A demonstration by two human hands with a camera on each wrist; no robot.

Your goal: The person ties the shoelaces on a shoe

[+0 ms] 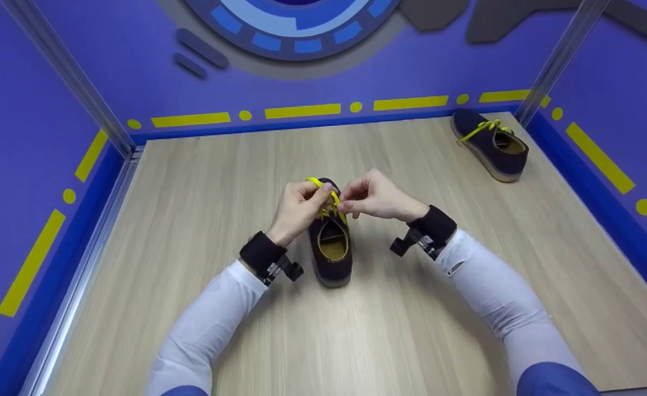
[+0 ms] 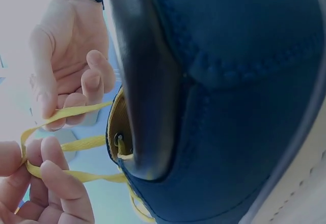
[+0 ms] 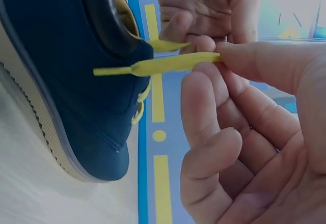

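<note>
A dark shoe [image 1: 332, 269] with a tan lining and pale sole stands on the table, its toe pointing away from me. At its front, my left hand [image 1: 300, 209] pinches the yellow shoelace [image 2: 91, 176] between thumb and fingers, the lace bending round at the fingertips. Just to the right, my right hand [image 1: 376, 195] pinches the same lace near one end. In the right wrist view the lace's narrow tip [image 3: 112, 71] sticks out past the thumb and finger. Strands run from the shoe's eyelet [image 2: 118, 138] side towards both hands.
A second dark shoe [image 1: 491, 146], its yellow lace tied in a bow, sits at the back right corner of the wooden table [image 1: 219, 165]. Blue panels [image 1: 301, 88] with yellow marks enclose the back and sides. Each wrist wears a black strap [image 1: 433, 226] with a small camera.
</note>
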